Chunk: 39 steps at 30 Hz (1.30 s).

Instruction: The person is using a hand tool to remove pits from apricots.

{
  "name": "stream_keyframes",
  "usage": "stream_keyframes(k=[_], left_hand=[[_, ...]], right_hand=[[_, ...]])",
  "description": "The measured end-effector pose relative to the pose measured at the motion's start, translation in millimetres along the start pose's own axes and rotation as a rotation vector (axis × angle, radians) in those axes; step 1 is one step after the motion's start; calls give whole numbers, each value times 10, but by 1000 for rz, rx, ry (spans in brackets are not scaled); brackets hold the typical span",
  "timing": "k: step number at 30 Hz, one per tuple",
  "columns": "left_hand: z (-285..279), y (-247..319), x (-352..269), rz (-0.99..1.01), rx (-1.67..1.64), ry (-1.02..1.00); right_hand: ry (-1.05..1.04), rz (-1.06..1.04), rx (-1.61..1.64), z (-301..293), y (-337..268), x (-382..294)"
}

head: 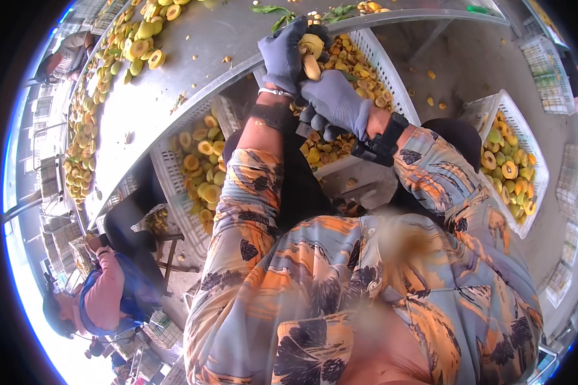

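Note:
My left hand [284, 55], in a grey work glove, is closed around a pale yellow piece of fruit [312, 45] at the metal table's edge. Just below and to the right, my right hand [336, 101], gloved the same way, has its fingers curled and its thumb side near a tan piece [311, 67] under the fruit. Whether the right palm holds anything is hidden. Beneath both hands stands a white plastic crate [383, 57] of small orange fruit pieces [354, 60].
Halved fruits [139, 48] lie along the metal table [212, 29]. Crates of fruit halves stand left [166, 178] and right [534, 187]. Green leaves [339, 13] lie at the table's edge. A person [106, 293] in pink sleeves sits at lower left; another [65, 57] is at upper left.

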<state>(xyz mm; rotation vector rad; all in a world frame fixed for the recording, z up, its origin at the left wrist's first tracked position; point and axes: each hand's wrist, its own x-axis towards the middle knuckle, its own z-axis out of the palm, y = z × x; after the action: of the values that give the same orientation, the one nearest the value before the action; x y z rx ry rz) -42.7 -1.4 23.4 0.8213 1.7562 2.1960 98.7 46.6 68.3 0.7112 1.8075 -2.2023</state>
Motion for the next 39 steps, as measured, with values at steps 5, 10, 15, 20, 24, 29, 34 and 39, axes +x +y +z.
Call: stream_keyframes(k=[5, 10, 15, 20, 24, 29, 34, 39], left_hand=[[-77, 36, 13, 88, 125, -100], [-58, 173, -31, 89, -117, -221], [41, 100, -11, -180, -130, 12], [-51, -97, 6, -163, -173, -118], [-79, -164, 69, -85, -1, -4], [-12, -46, 126, 122, 180, 48], [96, 78, 11, 157, 127, 111], [42, 119, -22, -208, -239, 16]], right_hand=[[-330, 189, 412, -154, -29, 79], [-420, 120, 488, -151, -14, -34], [64, 62, -76, -15, -92, -98], [-297, 158, 400, -101, -96, -45], [-118, 175, 225, -121, -111, -18], [-143, 19, 214, -247, -155, -72], [-230, -67, 134, -298, -41, 35], [-356, -482, -211, -371, 71, 151]])
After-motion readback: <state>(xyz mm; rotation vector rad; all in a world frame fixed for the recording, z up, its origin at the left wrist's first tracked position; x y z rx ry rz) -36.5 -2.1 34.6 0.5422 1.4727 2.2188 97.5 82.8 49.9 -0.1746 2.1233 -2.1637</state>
